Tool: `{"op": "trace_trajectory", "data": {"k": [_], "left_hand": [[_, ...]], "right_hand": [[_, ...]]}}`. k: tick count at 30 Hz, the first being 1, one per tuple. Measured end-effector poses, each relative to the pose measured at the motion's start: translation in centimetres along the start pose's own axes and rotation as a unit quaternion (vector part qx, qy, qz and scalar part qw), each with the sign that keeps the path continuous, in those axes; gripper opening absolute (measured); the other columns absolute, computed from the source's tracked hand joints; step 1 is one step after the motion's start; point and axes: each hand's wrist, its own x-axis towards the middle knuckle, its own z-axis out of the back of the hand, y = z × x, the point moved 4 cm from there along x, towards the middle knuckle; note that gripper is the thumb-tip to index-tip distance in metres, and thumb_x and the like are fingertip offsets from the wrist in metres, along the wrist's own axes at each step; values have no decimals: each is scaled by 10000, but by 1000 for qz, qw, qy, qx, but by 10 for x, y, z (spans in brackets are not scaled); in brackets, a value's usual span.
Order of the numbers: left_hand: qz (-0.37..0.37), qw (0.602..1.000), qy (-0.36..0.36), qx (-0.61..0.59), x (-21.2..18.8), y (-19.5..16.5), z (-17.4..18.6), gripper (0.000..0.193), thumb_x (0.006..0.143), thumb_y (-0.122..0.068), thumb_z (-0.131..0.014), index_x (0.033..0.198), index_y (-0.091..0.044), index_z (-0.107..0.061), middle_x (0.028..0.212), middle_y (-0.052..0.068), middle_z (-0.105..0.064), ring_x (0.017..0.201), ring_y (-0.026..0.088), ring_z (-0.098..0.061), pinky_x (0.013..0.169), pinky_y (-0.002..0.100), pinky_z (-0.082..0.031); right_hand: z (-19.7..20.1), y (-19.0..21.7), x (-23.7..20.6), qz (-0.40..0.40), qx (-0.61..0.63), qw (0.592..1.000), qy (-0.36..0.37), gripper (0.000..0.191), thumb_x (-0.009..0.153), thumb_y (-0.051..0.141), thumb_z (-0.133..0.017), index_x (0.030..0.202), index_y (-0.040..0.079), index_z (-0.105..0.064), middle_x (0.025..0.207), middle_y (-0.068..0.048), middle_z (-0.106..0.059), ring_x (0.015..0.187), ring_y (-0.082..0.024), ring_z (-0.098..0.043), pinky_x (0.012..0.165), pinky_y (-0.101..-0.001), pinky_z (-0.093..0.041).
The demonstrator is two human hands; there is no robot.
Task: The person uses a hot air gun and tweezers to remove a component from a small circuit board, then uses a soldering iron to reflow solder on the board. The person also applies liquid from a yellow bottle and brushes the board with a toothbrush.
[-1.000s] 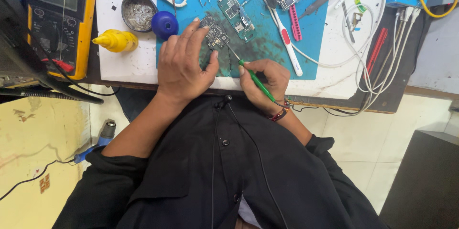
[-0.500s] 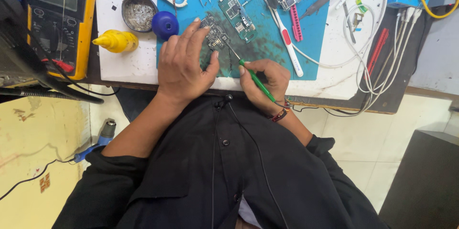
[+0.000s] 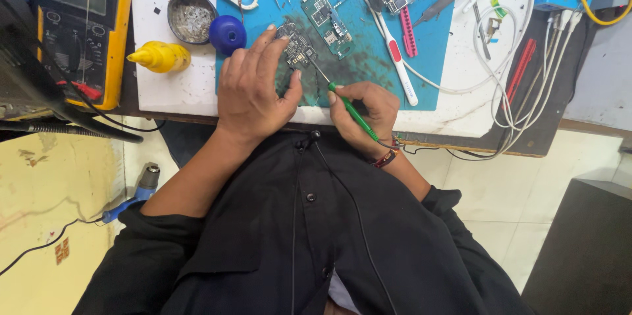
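circuit board [image 3: 295, 48]: small, dark, bare, upper centre on blue mat [image 3: 431, 58] | left hand [image 3: 253, 91]: fingers spread, pressing board | right hand [image 3: 365, 114]: grasping green-handled tool [image 3: 352, 109], tip at board

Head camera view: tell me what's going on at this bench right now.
A person in a black shirt works at a blue mat on a cluttered bench. The left hand presses down on a small circuit board, its fingers spread over it. The right hand holds a green-handled tool like a pen, tip at the board's edge. A second circuit board, a yellow multimeter and a white toothbrush lie nearby.
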Motion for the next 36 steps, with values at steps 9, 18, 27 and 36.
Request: {"op": "trace_trajectory", "data": {"k": [9, 18, 27, 36], "left_hand": [[-2, 1000, -1, -1, -6, -4, 1, 502, 911, -245, -765, 1342, -41, -610, 1424, 144, -611, 973, 291, -599, 879, 403, -476], [-1, 1000, 2, -3, -7, -2, 3, 494, 901, -238, -767, 1326, -36, -618, 1417, 156, -613, 951, 287, -595, 865, 402, -474], [-4, 1000, -3, -8, -4, -2, 5, 500, 907, -237, -765, 1339, -38, -612, 1422, 151, -611, 973, 290, -599, 882, 405, -476], [-4, 1000, -3, 1, 2, 5, 6, 504, 907, -240, -765, 1343, -44, -607, 1426, 149, -611, 973, 292, -599, 879, 407, -474]], "right_hand": [[2, 0, -6, -24, -7, 1000, -3, 121, 881, 5, -803, 950, 19, -704, 843, -74, -740, 731, -150, -725, 669, -264, -533], [1, 4, -6, -16, 1, 1000, -10, 120, 897, 5, -796, 962, 18, -696, 884, -83, -750, 766, -148, -735, 695, -260, -548], [3, 7, -3, -9, 6, 1000, -8, 109, 903, 10, -788, 949, 20, -689, 867, -79, -742, 758, -135, -728, 682, -259, -542], [0, 6, 4, -22, 14, 999, -18, 106, 895, 8, -782, 939, 19, -687, 831, -70, -730, 720, -132, -715, 652, -257, -529]]}}
